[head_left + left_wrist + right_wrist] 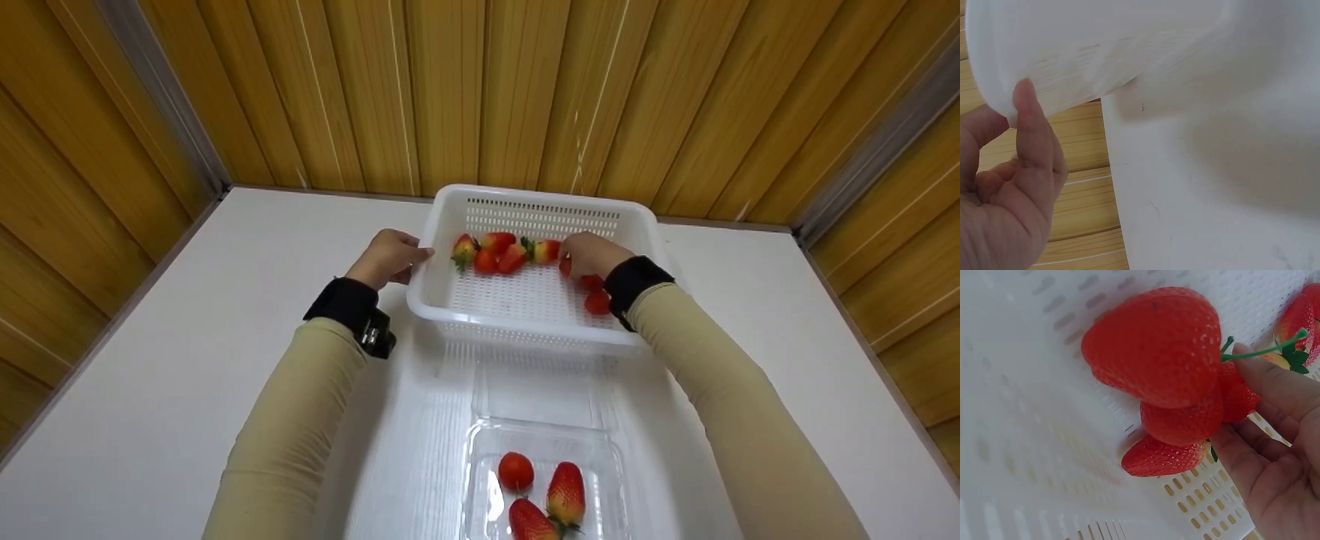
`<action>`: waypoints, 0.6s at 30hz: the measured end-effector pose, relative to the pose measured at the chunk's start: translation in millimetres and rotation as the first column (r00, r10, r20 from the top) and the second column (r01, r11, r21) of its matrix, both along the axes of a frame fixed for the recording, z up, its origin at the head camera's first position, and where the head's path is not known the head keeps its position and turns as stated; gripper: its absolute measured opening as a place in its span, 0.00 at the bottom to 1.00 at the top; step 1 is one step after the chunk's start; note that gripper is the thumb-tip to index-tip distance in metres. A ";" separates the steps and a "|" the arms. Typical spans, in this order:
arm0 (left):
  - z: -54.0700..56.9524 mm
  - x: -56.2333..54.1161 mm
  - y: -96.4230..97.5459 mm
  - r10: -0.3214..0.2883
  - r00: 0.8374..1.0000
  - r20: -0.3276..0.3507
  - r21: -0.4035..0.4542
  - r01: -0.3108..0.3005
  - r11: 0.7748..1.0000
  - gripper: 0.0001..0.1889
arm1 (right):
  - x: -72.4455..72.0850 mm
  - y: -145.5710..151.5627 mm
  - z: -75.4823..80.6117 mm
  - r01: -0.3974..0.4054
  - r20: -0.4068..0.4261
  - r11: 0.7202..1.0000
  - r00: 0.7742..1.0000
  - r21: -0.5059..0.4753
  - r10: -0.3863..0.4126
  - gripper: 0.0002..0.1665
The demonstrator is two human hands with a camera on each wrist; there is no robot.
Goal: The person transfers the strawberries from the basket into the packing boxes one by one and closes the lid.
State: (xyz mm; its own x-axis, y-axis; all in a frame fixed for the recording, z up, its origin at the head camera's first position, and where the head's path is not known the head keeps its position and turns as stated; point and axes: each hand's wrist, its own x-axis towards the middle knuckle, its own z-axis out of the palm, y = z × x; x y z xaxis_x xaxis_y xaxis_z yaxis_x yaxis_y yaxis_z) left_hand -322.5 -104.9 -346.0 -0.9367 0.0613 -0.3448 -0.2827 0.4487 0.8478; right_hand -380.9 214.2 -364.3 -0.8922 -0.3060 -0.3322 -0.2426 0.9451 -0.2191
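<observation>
A white perforated plastic basket holds several red strawberries. My left hand pinches the basket's left rim between thumb and fingers; in the left wrist view, a fingertip of that hand lies against the outer wall. Inside the basket on the right is my right hand. In the right wrist view, the thumb and fingers of this hand pinch a small strawberry. Against it lie a large strawberry with a green stem and a slimmer strawberry.
In front of the basket, a clear plastic box with its lid folded back holds a round red fruit and two strawberries. Yellow wood-look panels stand behind the white table.
</observation>
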 end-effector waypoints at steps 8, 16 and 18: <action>-0.8 -0.5 2.2 0.026 1.000 0.005 0.002 -0.026 1.000 0.27 | 0.4 -1.2 2.6 0.001 0.012 1.000 1.000 -0.004 -0.001 0.21; -0.6 -2.0 3.5 0.068 0.998 0.003 0.017 -0.068 0.998 0.29 | -2.5 -1.0 12.7 0.032 0.014 0.999 0.999 -0.042 -0.032 0.27; 2.2 -2.9 3.1 0.066 0.998 0.004 0.020 -0.066 0.998 0.30 | -3.9 -0.4 16.7 0.018 -0.009 0.999 1.000 -0.049 -0.018 0.28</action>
State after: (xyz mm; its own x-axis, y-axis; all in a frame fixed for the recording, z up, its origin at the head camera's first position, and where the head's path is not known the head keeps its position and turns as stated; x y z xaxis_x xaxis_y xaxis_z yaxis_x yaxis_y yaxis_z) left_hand -325.3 -101.8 -343.8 -0.9377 0.0067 -0.3474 -0.3141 0.4115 0.8556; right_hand -384.8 213.8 -347.6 -0.9009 -0.3054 -0.3085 -0.2278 0.9375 -0.2631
